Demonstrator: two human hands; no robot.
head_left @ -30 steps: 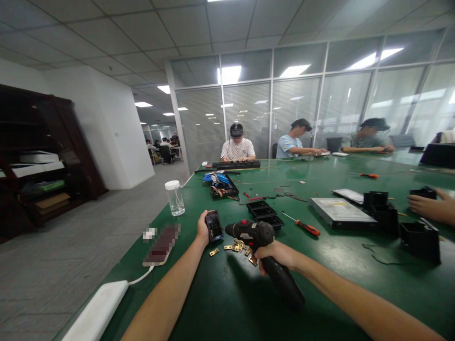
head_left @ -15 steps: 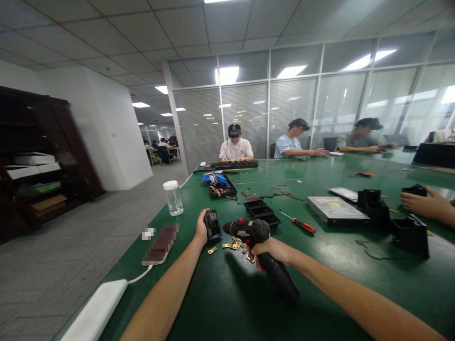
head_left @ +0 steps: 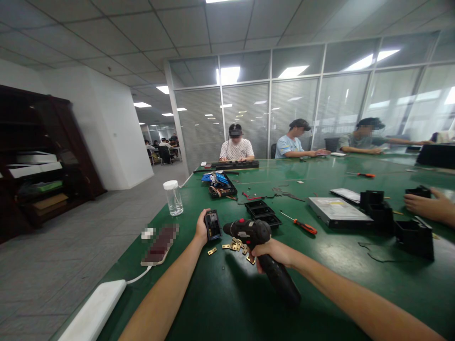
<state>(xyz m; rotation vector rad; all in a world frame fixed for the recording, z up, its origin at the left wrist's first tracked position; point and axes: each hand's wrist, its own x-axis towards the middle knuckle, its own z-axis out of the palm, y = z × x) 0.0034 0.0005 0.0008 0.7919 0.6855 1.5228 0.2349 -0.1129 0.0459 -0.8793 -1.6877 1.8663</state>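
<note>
My left hand (head_left: pixel 202 228) is closed on the left side of a small black plastic box (head_left: pixel 213 226), its open face turned toward me. Wrapped round the grip of a black cordless drill (head_left: pixel 249 230) is my right hand (head_left: pixel 272 251). The drill points left, and its chuck is close to the box's right edge; whether they touch I cannot tell. Below the drill, several small brass plates (head_left: pixel 235 245) lie in a loose pile on the green table (head_left: pixel 199 303). Behind the drill sit black plastic trays (head_left: pixel 261 210).
An orange-handled screwdriver (head_left: pixel 304 227) and a silver drive unit (head_left: pixel 339 212) lie to the right, beside black boxes (head_left: pixel 414 237). On the left stand a clear jar (head_left: pixel 174 199), a phone (head_left: pixel 161 244) and a white power bank (head_left: pixel 94 310). A co-worker's hand (head_left: pixel 430 204) is at far right.
My hands, the box and the drill hold almost the same place. At the far right of the table, a co-worker's arm has stretched out to the right.
</note>
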